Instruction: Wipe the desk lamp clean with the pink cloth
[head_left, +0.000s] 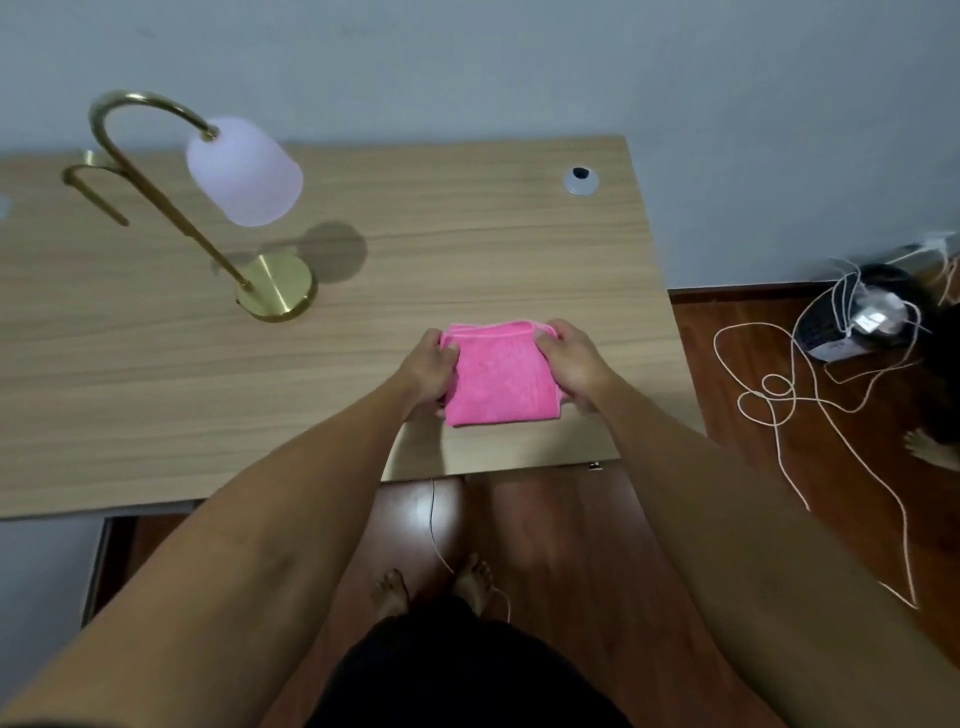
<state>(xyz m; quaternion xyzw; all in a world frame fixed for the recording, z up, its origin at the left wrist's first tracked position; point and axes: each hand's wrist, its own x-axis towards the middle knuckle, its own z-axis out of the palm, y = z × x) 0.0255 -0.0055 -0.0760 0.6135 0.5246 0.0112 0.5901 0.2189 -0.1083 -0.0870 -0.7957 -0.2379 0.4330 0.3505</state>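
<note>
A folded pink cloth (500, 376) lies near the front right of the wooden desk (156, 395). My left hand (429, 368) grips its left edge and my right hand (570, 362) grips its right edge, fingers curled over the top corners. The desk lamp stands at the back left, well apart from both hands. It has a round brass base (277, 287), a curved brass stem (156, 192) and a pale frosted shade (244, 171) that hangs downward.
A round cable grommet (580, 180) sits in the desk at the back right. Right of the desk, white cords (779, 395) and a dark basket (852, 317) lie on the wood floor. My bare feet (431, 587) stand below the desk's front edge.
</note>
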